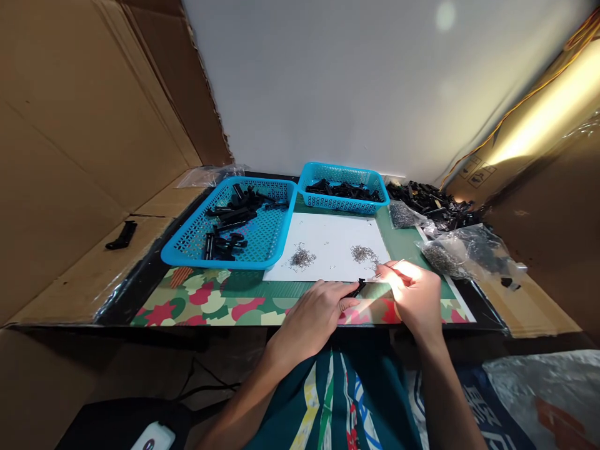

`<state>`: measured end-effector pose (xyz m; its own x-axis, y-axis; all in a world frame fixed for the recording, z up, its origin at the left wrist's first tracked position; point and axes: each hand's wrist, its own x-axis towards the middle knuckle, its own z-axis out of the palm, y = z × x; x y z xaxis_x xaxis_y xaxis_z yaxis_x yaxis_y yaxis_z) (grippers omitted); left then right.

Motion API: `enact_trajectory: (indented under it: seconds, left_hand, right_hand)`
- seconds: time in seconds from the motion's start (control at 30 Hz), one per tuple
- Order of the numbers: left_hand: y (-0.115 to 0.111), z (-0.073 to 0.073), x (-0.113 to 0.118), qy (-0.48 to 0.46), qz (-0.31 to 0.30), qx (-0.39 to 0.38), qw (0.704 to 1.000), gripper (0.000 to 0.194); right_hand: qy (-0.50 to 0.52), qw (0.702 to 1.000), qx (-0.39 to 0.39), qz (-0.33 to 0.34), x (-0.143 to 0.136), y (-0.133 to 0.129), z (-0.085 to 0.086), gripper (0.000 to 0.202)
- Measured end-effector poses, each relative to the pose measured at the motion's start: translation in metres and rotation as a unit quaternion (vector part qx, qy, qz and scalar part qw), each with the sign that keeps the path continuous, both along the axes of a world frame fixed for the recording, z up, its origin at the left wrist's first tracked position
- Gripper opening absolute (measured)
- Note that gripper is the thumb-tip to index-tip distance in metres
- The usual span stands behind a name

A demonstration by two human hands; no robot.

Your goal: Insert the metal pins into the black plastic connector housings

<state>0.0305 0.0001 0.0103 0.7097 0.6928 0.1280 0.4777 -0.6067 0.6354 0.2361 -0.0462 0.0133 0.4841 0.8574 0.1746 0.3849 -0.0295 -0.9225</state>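
My left hand (322, 307) is closed on a small black plastic part (360, 286) at the near edge of the white sheet (328, 231). The part's end sticks out past my fingertips, and the rest is hidden by the hand. My right hand (415, 294) pinches a thin pointed metal tool (377, 275), its tip close to the right-hand pile. Whether it is tweezers or a pick I cannot tell. On the sheet lie two piles of tiny bent wire pieces, a left pile (302, 258) and a right pile (364, 254), with a few loose ones between.
A large blue basket (276, 250) with black parts stands at left, a smaller blue basket (344, 205) behind. Black parts (435, 203) are heaped at back right, beside plastic bags (450, 253) of small metal pieces. One black part (122, 235) lies on the left cardboard. Cardboard walls flank the table.
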Motion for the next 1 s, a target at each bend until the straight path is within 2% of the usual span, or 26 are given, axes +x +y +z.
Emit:
enact_trajectory:
  seconds: [0.23, 0.37, 0.47, 0.6, 0.8, 0.9, 1.0]
  left_hand:
    - [0.001, -0.005, 0.0, -0.012, -0.009, 0.015, 1.0, 0.033]
    - [0.002, -0.008, 0.0, -0.015, -0.007, 0.006, 1.0, 0.036]
    - [0.002, -0.007, 0.001, -0.012, -0.007, 0.005, 1.0, 0.035]
    - [0.002, -0.003, 0.001, -0.009, -0.008, 0.007, 1.0, 0.037]
    - [0.003, -0.002, 0.001, -0.021, -0.007, -0.013, 1.0, 0.045]
    - [0.003, 0.0, 0.002, -0.024, 0.006, -0.032, 0.999, 0.04]
    - [0.002, 0.002, 0.001, -0.043, 0.025, -0.058, 0.997, 0.034]
  right_hand:
    - [0.028, 0.999, 0.009, 0.031, -0.006, 0.006, -0.009, 0.025]
    - [0.029, 0.999, 0.017, 0.021, -0.008, 0.006, -0.009, 0.024]
    - [0.037, 0.999, 0.015, 0.008, -0.008, 0.005, -0.006, 0.023]
    - [0.04, 0.999, 0.004, 0.021, -0.006, 0.006, -0.006, 0.025]
    - [-0.033, 0.999, 0.014, 0.021, -0.01, 0.005, -0.014, 0.036]
    - [-0.042, 0.999, 0.022, 0.018, -0.014, 0.004, -0.018, 0.036]
    - [-0.003, 0.999, 0.038, 0.01, -0.014, 0.005, -0.017, 0.031]
